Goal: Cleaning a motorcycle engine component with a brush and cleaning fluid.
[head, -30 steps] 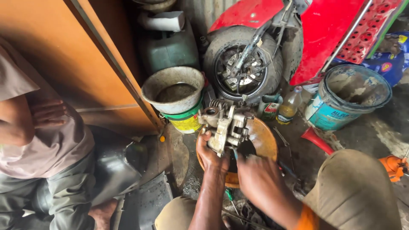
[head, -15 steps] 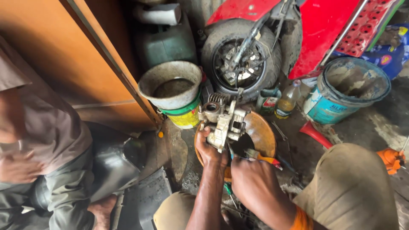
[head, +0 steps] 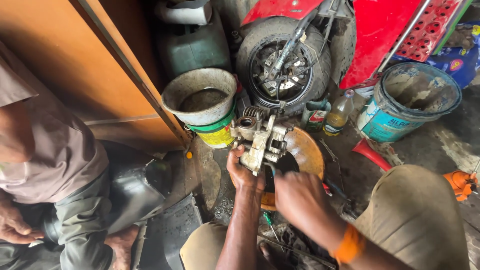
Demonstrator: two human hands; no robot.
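My left hand [head: 243,172] grips a greasy metal brake caliper [head: 260,136] from below and holds it up over the floor. My right hand [head: 299,197] is closed just below and right of the caliper, on a thin tool whose tip reaches the caliper's underside; the tool itself is mostly hidden and blurred. An orange band sits on my right wrist. Under both hands lies a rusty orange bowl [head: 306,150].
A dirty basin [head: 200,96] rests on a green and yellow tub. Behind are a motorcycle wheel [head: 282,62] with red bodywork, a small can, an oil bottle [head: 338,114], a blue bucket [head: 412,102]. Another person [head: 50,165] sits at left beside an orange panel.
The caliper has stayed in my left hand, shifting slightly. My right hand dropped from the caliper's side to below it and closed on the tool.
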